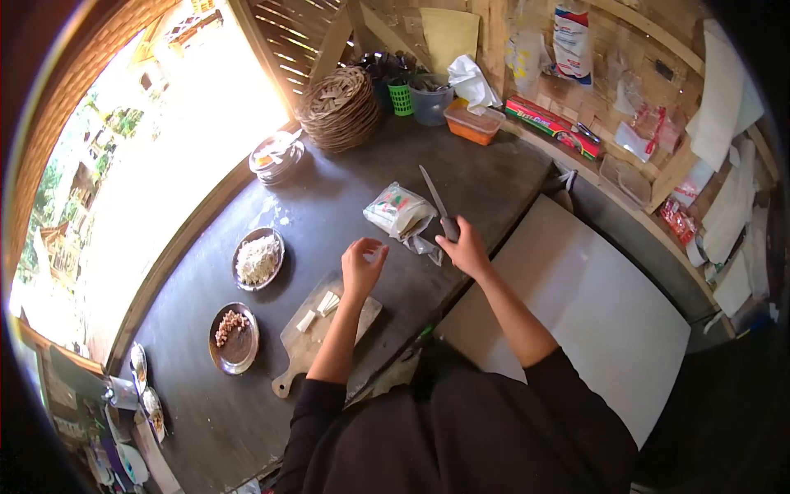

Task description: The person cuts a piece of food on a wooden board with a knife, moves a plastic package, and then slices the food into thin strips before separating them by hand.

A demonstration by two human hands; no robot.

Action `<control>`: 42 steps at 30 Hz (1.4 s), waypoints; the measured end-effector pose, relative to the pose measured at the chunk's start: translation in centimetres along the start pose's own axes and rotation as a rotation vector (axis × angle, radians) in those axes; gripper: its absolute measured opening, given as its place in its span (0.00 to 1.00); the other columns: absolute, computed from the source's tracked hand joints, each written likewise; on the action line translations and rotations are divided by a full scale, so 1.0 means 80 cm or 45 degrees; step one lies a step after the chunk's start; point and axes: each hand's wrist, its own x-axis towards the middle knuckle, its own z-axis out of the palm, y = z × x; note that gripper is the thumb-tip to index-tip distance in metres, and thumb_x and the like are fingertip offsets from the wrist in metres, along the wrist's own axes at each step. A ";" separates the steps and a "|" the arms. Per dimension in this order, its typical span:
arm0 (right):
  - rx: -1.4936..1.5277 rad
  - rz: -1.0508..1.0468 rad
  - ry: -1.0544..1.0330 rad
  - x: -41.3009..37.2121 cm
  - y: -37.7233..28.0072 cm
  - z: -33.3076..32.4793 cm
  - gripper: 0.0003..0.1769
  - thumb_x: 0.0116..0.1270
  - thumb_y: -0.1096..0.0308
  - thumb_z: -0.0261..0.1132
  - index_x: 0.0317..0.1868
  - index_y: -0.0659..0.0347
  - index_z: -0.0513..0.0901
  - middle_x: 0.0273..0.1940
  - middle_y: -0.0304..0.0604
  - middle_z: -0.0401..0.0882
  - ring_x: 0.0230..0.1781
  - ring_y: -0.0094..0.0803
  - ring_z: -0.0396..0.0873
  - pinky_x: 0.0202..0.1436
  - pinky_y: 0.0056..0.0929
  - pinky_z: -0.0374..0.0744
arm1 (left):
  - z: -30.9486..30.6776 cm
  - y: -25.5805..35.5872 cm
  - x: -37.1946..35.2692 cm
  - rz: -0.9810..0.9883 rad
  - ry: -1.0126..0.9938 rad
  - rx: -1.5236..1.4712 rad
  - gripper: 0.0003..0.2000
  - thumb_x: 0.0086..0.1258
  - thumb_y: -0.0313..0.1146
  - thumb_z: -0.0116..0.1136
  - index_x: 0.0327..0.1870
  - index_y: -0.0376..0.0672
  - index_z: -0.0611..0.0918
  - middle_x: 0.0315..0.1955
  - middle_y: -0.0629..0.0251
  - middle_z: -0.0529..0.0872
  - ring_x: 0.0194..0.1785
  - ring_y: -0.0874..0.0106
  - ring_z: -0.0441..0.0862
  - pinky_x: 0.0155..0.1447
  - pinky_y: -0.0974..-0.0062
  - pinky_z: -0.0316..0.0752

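My right hand (pixel 467 249) is closed around the dark handle of a knife (pixel 433 192), whose blade points up and away from me. Just left of it, a white plastic packet (pixel 397 209) with printing lies on the dark counter, its loose clear end near the knife handle. My left hand (pixel 362 267) hovers beside the wooden cutting board (pixel 300 346), fingers loosely bent and apart, with nothing plainly held. On the board rest several pale cut sticks (pixel 328 303) and a pale piece (pixel 306 320), partly beside my left forearm.
Left on the counter (pixel 321 202) stand a plate of white shreds (pixel 258 260) and a brown bowl of small reddish-brown pieces (pixel 231 328). Stacked woven plates (pixel 339 111), dishes (pixel 276 158) and an orange-filled container (pixel 475 122) sit farther back. A white surface (pixel 576 305) lies to my right.
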 end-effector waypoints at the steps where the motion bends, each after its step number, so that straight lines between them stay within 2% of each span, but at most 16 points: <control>1: -0.071 -0.037 0.062 0.027 0.014 0.010 0.34 0.65 0.59 0.76 0.63 0.72 0.75 0.52 0.65 0.84 0.55 0.61 0.83 0.57 0.49 0.81 | 0.007 0.000 0.014 -0.006 0.008 0.051 0.13 0.64 0.36 0.76 0.41 0.38 0.88 0.36 0.59 0.91 0.39 0.66 0.88 0.46 0.68 0.82; 5: -0.327 -0.017 0.199 0.097 0.030 0.032 0.37 0.61 0.61 0.78 0.65 0.69 0.74 0.56 0.65 0.83 0.59 0.62 0.81 0.58 0.52 0.81 | 0.036 -0.010 0.045 0.030 -0.043 0.276 0.18 0.59 0.43 0.78 0.43 0.41 0.85 0.37 0.57 0.89 0.41 0.59 0.88 0.48 0.62 0.82; 7: -0.245 -0.005 0.180 0.122 0.052 0.047 0.38 0.60 0.61 0.79 0.65 0.68 0.73 0.56 0.65 0.83 0.60 0.62 0.81 0.59 0.52 0.81 | 0.049 -0.015 0.052 0.012 -0.119 0.403 0.20 0.60 0.45 0.77 0.44 0.43 0.83 0.39 0.54 0.88 0.43 0.55 0.88 0.48 0.56 0.81; 10: -0.098 0.037 0.105 0.147 0.067 0.064 0.40 0.57 0.62 0.80 0.67 0.67 0.71 0.57 0.64 0.83 0.61 0.61 0.81 0.63 0.53 0.80 | 0.067 -0.028 0.062 -0.150 -0.246 0.601 0.22 0.64 0.50 0.73 0.44 0.39 0.83 0.40 0.53 0.89 0.46 0.54 0.88 0.50 0.57 0.82; 11: -0.170 0.006 0.211 0.150 0.070 0.070 0.41 0.57 0.62 0.80 0.67 0.66 0.71 0.57 0.64 0.83 0.61 0.61 0.81 0.64 0.52 0.79 | 0.071 -0.036 0.060 -0.059 -0.168 0.538 0.18 0.70 0.48 0.65 0.42 0.38 0.82 0.40 0.49 0.89 0.46 0.49 0.87 0.50 0.52 0.81; 12: -0.245 -0.023 0.313 0.149 0.068 0.073 0.42 0.56 0.62 0.80 0.68 0.66 0.71 0.57 0.64 0.83 0.61 0.61 0.80 0.65 0.52 0.79 | 0.072 -0.038 0.062 -0.073 -0.176 0.543 0.18 0.70 0.48 0.65 0.42 0.38 0.82 0.40 0.49 0.89 0.46 0.49 0.87 0.50 0.52 0.81; 15: -0.302 -0.149 0.314 0.153 0.071 0.073 0.42 0.56 0.62 0.79 0.68 0.66 0.71 0.59 0.65 0.82 0.63 0.60 0.80 0.67 0.51 0.78 | 0.069 -0.011 0.075 -0.043 -0.278 0.604 0.13 0.76 0.39 0.56 0.40 0.38 0.82 0.39 0.44 0.88 0.46 0.43 0.86 0.50 0.47 0.79; 18: -0.262 0.118 0.109 0.166 0.063 0.067 0.47 0.53 0.63 0.82 0.70 0.70 0.70 0.61 0.67 0.81 0.64 0.60 0.79 0.67 0.48 0.79 | 0.078 -0.008 0.084 -0.099 -0.245 0.558 0.12 0.76 0.39 0.56 0.39 0.38 0.82 0.39 0.44 0.88 0.46 0.43 0.86 0.51 0.47 0.79; 23: -0.097 0.092 0.179 0.195 0.089 0.068 0.47 0.55 0.68 0.77 0.74 0.72 0.67 0.68 0.67 0.75 0.71 0.57 0.74 0.74 0.44 0.74 | 0.091 -0.003 0.095 -0.091 -0.185 0.566 0.13 0.76 0.40 0.58 0.42 0.36 0.84 0.40 0.43 0.89 0.47 0.44 0.86 0.53 0.50 0.80; 24: -0.090 0.105 0.187 0.197 0.092 0.066 0.47 0.55 0.68 0.77 0.74 0.72 0.67 0.68 0.67 0.75 0.71 0.57 0.74 0.74 0.44 0.74 | 0.097 -0.004 0.101 -0.028 -0.081 0.481 0.13 0.76 0.39 0.59 0.42 0.35 0.84 0.40 0.43 0.89 0.46 0.44 0.87 0.52 0.52 0.80; 25: -0.079 0.065 0.270 0.201 0.093 0.062 0.46 0.56 0.69 0.77 0.73 0.72 0.68 0.68 0.67 0.75 0.71 0.58 0.73 0.74 0.44 0.74 | 0.102 -0.003 0.108 0.037 0.025 0.392 0.13 0.76 0.38 0.60 0.42 0.35 0.84 0.39 0.44 0.89 0.46 0.44 0.87 0.51 0.53 0.80; 29: -0.033 -0.025 0.444 0.217 0.093 0.026 0.43 0.58 0.71 0.74 0.74 0.72 0.67 0.67 0.68 0.75 0.70 0.61 0.73 0.73 0.47 0.73 | 0.117 0.015 0.141 0.010 -0.028 0.289 0.11 0.76 0.36 0.59 0.39 0.35 0.82 0.38 0.44 0.87 0.44 0.41 0.84 0.48 0.49 0.78; 31: -0.056 -0.048 0.535 0.217 0.098 0.005 0.42 0.61 0.72 0.72 0.74 0.72 0.65 0.66 0.67 0.74 0.69 0.62 0.74 0.72 0.49 0.73 | 0.132 0.019 0.154 0.082 -0.023 0.201 0.12 0.75 0.36 0.62 0.38 0.34 0.82 0.34 0.44 0.88 0.40 0.44 0.87 0.44 0.56 0.79; 36: -0.086 -0.017 0.669 0.176 0.091 -0.046 0.41 0.62 0.73 0.71 0.74 0.74 0.65 0.67 0.69 0.74 0.69 0.63 0.73 0.71 0.49 0.74 | 0.165 0.047 0.170 0.111 -0.135 0.284 0.13 0.76 0.37 0.62 0.38 0.34 0.82 0.33 0.44 0.88 0.40 0.42 0.86 0.44 0.57 0.79; 39: -0.079 0.015 0.641 0.144 0.104 -0.058 0.42 0.62 0.73 0.72 0.74 0.74 0.65 0.66 0.69 0.74 0.69 0.63 0.74 0.71 0.49 0.74 | 0.179 0.050 0.172 0.120 -0.190 0.168 0.13 0.75 0.38 0.62 0.38 0.34 0.82 0.33 0.43 0.88 0.42 0.41 0.86 0.44 0.56 0.79; 42: -0.261 -0.184 0.846 0.104 0.120 -0.044 0.40 0.61 0.74 0.72 0.72 0.72 0.67 0.62 0.68 0.78 0.64 0.62 0.78 0.66 0.50 0.77 | 0.182 0.054 0.171 0.114 -0.246 0.210 0.12 0.73 0.37 0.63 0.37 0.35 0.82 0.34 0.43 0.86 0.42 0.40 0.84 0.44 0.48 0.77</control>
